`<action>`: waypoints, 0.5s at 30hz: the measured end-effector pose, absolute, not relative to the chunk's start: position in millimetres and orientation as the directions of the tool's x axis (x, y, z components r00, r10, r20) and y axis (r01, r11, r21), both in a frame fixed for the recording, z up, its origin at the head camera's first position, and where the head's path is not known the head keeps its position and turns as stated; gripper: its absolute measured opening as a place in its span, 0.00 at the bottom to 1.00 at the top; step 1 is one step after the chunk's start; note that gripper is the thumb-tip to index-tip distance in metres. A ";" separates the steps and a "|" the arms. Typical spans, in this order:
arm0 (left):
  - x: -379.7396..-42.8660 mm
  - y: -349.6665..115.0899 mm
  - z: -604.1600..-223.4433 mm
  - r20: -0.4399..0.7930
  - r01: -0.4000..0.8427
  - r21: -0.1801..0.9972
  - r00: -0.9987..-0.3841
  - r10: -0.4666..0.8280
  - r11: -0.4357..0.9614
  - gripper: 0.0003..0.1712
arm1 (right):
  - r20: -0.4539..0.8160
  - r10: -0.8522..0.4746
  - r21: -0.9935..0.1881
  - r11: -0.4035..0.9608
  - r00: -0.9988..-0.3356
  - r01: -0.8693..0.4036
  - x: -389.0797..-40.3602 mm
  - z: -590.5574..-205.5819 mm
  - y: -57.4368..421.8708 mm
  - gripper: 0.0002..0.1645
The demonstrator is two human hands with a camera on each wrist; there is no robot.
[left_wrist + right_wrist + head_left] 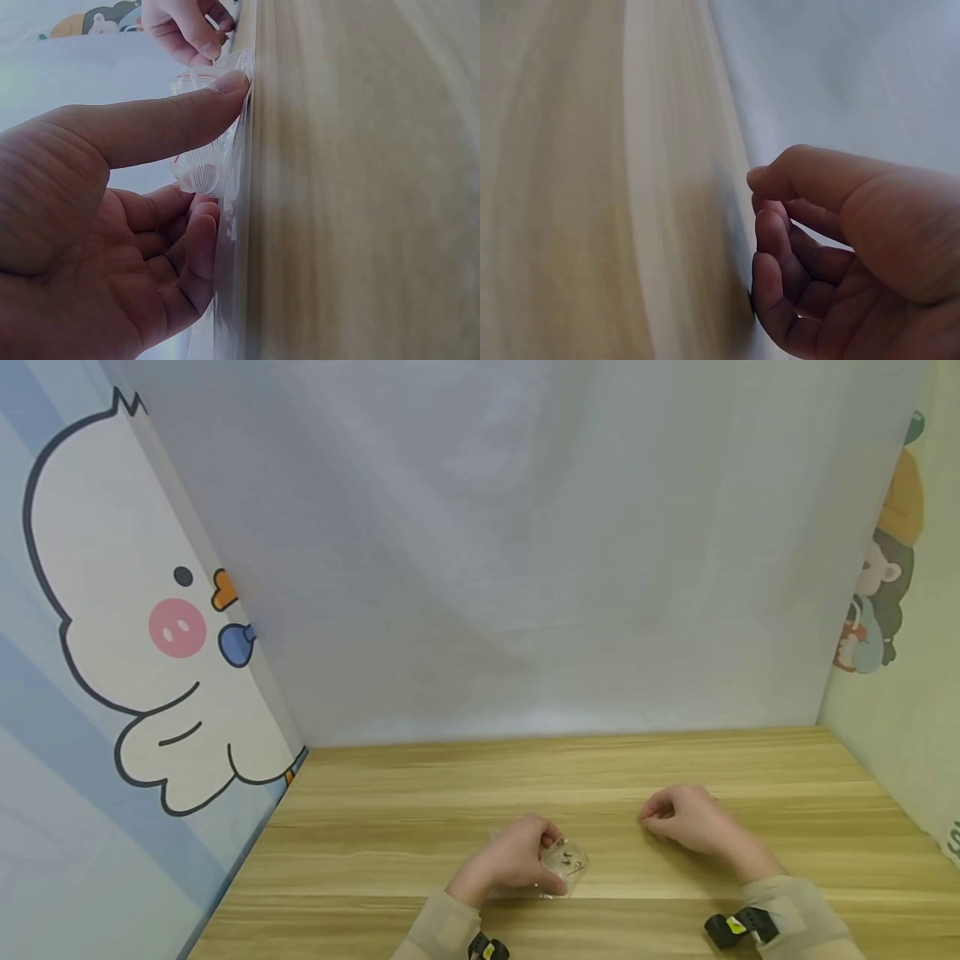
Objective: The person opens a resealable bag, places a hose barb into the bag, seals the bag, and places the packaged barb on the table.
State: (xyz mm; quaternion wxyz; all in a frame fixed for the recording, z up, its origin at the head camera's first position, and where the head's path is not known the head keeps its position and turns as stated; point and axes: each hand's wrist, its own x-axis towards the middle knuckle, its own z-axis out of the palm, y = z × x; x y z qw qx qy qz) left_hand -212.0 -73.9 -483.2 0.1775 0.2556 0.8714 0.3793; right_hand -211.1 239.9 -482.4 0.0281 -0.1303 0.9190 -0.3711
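A clear zip bag with a few small metal pieces in it lies on the wooden table. My left hand holds the bag between thumb and fingers. In the left wrist view, the bag's crinkled plastic and a red seal line show between the thumb and the curled fingers. To the right of the bag and apart from it, my right hand is low over the table, thumb and index fingertips pinched together. A tiny piece seems to show at those fingertips in the left wrist view; its kind is too small to tell.
The wood-grain table runs back to a grey-white cloth. A cartoon-printed panel stands at the left, and another printed panel at the right.
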 end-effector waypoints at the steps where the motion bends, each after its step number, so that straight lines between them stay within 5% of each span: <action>1: -212.1 -73.6 -483.3 -0.116 0.311 0.750 -0.807 0.579 0.584 0.34 | 0.050 -0.267 -0.683 0.694 -0.962 -0.228 -211.1 -482.7 239.1 0.04; 15: -212.1 -74.1 -484.3 -0.110 0.311 0.753 -0.809 0.577 0.579 0.35 | 0.073 -0.381 -0.703 0.636 -0.922 -0.319 -206.6 -480.0 214.8 0.04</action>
